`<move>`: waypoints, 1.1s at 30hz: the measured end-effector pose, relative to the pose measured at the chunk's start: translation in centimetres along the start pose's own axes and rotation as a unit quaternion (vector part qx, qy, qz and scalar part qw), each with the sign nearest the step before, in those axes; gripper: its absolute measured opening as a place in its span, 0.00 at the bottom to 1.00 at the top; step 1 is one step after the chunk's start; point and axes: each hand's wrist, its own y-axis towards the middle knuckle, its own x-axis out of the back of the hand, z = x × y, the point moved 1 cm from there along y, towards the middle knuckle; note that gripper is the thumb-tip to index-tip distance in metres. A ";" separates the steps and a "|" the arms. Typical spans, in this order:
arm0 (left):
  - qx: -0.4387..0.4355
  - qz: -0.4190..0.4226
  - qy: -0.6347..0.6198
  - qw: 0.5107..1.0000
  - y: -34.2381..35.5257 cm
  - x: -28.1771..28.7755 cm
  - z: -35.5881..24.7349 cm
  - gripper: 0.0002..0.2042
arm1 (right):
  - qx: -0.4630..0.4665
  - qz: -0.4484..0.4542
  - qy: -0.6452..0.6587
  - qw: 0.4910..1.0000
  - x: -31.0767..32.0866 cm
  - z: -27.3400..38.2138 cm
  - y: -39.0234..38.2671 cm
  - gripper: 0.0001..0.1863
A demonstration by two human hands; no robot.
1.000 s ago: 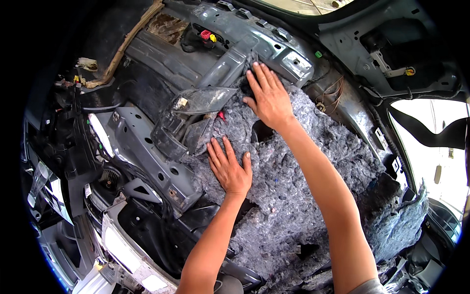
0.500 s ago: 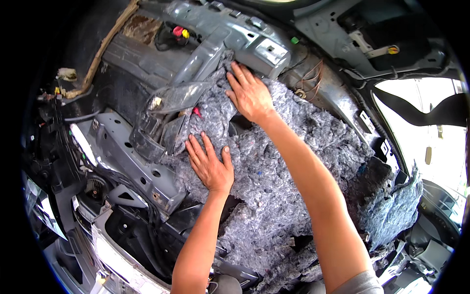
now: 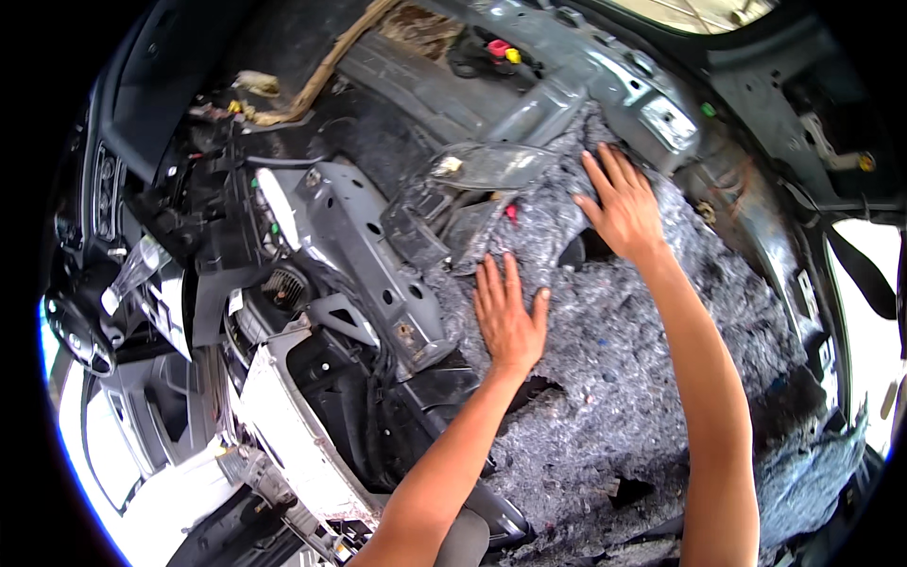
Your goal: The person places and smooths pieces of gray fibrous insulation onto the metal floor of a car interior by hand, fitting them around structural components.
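Note:
A large grey felt insulation mat, lumpy and fibrous, covers the floor inside a stripped car. My left hand lies flat on it with fingers spread, near the mat's left part. Farther up and to the right, my right hand also presses open against the felt, close to the metal crossmember. Dark gaps show in the mat, one just below my right hand. A small red scrap sits on the felt between the hands. Neither hand grips anything.
Left of the mat runs a grey metal bracket with round holes. A black plastic piece borders the felt. Red and yellow connectors poke up at the far side. A steering wheel stands at far left, a door opening at right.
The whole view has shifted, so the scene and both hands appear farther right and more of the car's left side shows. Both hands stay flat on the felt in nearly the same spots.

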 end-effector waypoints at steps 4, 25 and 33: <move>0.010 0.007 0.012 1.000 0.8 0.2 -0.9 0.38 | 0.004 0.007 -0.071 0.997 0.5 0.5 0.3 0.33; 0.157 -0.079 0.027 0.984 2.1 -0.4 1.5 0.35 | 0.025 0.014 -0.090 0.996 0.2 1.0 0.4 0.29; 0.186 -0.110 0.067 0.974 1.1 1.4 0.6 0.35 | 0.071 0.100 0.210 0.970 3.9 22.7 -3.5 0.24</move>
